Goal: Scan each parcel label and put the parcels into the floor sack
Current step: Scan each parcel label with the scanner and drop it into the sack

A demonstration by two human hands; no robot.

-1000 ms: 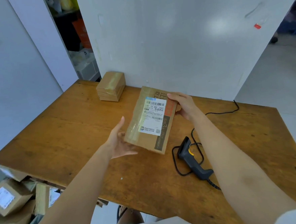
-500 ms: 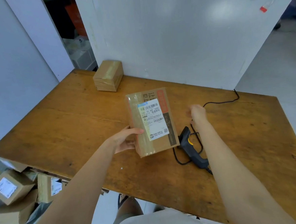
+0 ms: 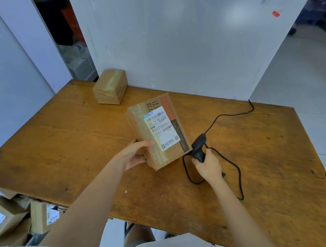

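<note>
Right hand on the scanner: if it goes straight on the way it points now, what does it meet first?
Probably the parcel that the left hand holds: the right hand, gripping the scanner, points forward-left at the parcel's near right corner. Depth is unclear, so it might pass under that corner.

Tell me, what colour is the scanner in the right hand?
The scanner is black, with a small yellow spot; head view.

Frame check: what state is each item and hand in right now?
Labelled parcel: label facing up, held by left hand.
Barcode scanner: gripped by right hand, cable trailing over table.
Small taped box: sealed, resting at table's back edge, untouched.
Floor parcels: piled left of table.
</note>
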